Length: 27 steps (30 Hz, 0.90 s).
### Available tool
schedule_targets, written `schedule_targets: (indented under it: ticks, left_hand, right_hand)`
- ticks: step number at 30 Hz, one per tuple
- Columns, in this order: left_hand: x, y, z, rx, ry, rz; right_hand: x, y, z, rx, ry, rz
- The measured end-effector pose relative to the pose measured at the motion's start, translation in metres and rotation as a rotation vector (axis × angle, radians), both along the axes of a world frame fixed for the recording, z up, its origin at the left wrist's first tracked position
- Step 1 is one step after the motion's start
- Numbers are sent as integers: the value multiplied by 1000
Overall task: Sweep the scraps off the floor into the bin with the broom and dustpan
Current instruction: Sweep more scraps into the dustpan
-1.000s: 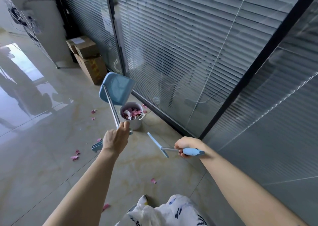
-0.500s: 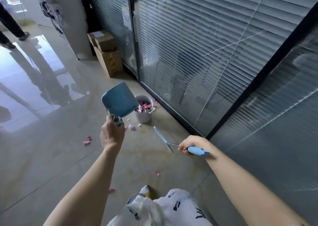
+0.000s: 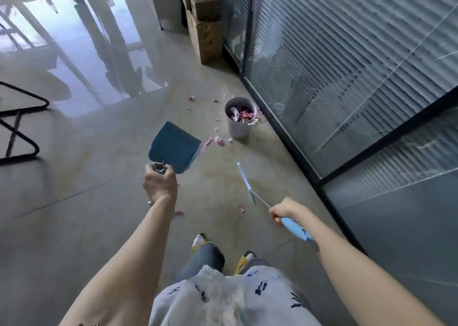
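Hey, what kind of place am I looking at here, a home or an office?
Most likely an office corridor, not a home: glass partition walls with slatted blinds behind the glass, a glossy tiled floor, and cardboard boxes stacked beside the partition.

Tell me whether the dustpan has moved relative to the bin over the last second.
Yes. The dustpan has pulled back from the bin: earlier tipped over its rim, now left of it and apart.

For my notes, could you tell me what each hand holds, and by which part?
Left hand grips the dustpan by its handle; right hand grips the broom by its blue handle.
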<state>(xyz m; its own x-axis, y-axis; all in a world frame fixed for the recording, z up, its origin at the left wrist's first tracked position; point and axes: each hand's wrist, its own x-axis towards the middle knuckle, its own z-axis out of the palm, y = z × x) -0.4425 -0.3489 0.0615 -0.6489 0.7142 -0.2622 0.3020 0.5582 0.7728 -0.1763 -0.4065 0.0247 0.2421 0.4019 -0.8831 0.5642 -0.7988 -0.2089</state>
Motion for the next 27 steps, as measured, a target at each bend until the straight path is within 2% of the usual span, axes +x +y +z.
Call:
schedule_targets:
  ticks: [5,8,11,14,16,22,27]
  left_hand:
    - [-53,-12,-9,-44,23,162]
    - [-89,-13,-11,-51,38,224]
    - [-140,-15,-16,-60,68,273]
    - [-200,-20,-25,-82,78,319]
    - [-234,-25,-32,-90,78,344]
    - [-287,-31,-37,-94,109,392]
    - [-313,-36,-50,-135,167,457]
  right_hand:
    - [-45,5,-9,69,195,-154]
    - [-94,4,-27,30,250,-129]
    - [-148,-1,-46,-119,151,129]
    - [-195,2,-61,5,-134,413]
    - [-225,6,-70,78,-214,504]
    - [-284,16,-77,128,-231,973]
    - [-322,32,-86,159,-162,1227]
